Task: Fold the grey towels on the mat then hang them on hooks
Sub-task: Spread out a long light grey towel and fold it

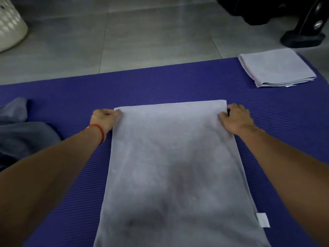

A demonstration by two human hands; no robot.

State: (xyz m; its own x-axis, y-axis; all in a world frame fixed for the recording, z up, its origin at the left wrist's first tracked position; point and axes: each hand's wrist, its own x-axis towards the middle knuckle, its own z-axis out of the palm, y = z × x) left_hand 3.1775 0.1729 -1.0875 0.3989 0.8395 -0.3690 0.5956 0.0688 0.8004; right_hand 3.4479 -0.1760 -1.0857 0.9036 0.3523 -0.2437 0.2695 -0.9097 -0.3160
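Observation:
A light grey towel (174,166) lies spread lengthwise on the purple mat (71,97), running from the bottom of the view to its far edge. My left hand (105,119) grips the towel's far left corner, a red string at the wrist. My right hand (235,117) grips the far right corner. A white label (263,220) sticks out of the towel's right edge. A folded grey towel (276,67) rests at the mat's far right corner.
A heap of darker grey cloth (19,132) lies on the mat at the left. A white perforated basket (9,24) stands on the tiled floor at the far left. A black stand base (302,39) sits at the far right.

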